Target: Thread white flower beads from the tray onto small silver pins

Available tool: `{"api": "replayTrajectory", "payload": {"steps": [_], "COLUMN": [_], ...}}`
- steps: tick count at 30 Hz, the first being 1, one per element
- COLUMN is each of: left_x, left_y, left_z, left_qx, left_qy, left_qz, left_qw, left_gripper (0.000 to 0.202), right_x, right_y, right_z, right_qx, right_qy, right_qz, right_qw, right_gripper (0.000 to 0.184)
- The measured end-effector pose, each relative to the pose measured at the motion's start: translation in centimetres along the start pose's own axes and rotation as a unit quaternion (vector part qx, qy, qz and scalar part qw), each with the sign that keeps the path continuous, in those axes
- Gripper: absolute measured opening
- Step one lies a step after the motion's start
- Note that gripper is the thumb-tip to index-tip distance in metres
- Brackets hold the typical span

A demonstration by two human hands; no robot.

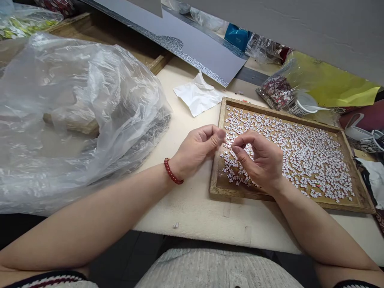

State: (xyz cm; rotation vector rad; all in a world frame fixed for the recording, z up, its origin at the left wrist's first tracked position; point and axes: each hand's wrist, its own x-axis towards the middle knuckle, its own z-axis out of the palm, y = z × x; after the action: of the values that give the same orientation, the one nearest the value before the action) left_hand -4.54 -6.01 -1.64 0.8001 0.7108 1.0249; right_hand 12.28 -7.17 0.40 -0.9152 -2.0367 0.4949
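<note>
A shallow wooden tray point(354, 188) lies on the table, covered with several small white pieces point(306, 156). My left hand point(196, 150), a red bead bracelet point(172, 172) on its wrist, hovers at the tray's left rim with thumb and fingers pinched together. My right hand point(261, 160) is over the tray's left part, its thumb and forefinger also pinched. The two hands' fingertips nearly meet, seemingly on one tiny white piece between them; it is too small to make out clearly.
A big crumpled clear plastic bag point(75, 112) fills the table's left side. A crumpled white paper point(198, 96) lies behind the tray, a grey sheet point(192, 44) beyond it. A bag of small pieces point(277, 92), a white cup point(304, 104) and a yellow bag point(330, 84) sit at the back right.
</note>
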Motion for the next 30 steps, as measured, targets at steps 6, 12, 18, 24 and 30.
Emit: {"api": "replayTrajectory", "payload": {"steps": [6,12,18,24,30], "left_x": [1.0,1.0,0.9,0.7,0.8], "left_y": [1.4,1.6,1.6,1.7,1.4], "left_z": [-0.4,-0.1,-0.2,-0.1,-0.5], "left_qx": [-0.13,-0.166,-0.17,-0.172,-0.17], "left_qy": [0.131,0.167,0.148,0.14,0.117], "left_qz": [0.007,-0.029,-0.044,-0.062,-0.062], "left_qw": [0.983,0.971,0.973,0.973,0.977], "left_gripper": [0.027,0.028,0.017,0.016,0.013], "right_x": [-0.3,-0.6,-0.6,-0.7,-0.7], "right_y": [1.2,1.8,1.8,2.0,2.1], "right_z": [0.3,0.6,0.5,0.6,0.6], "right_qx": [-0.159,-0.191,-0.204,-0.21,-0.202], "right_qy": [-0.112,-0.144,-0.165,-0.167,-0.165], "right_qz": [-0.009,0.005,0.007,0.006,0.006], "right_qw": [0.981,0.971,0.965,0.963,0.965], "right_gripper": [0.009,0.012,0.012,0.013,0.013]}}
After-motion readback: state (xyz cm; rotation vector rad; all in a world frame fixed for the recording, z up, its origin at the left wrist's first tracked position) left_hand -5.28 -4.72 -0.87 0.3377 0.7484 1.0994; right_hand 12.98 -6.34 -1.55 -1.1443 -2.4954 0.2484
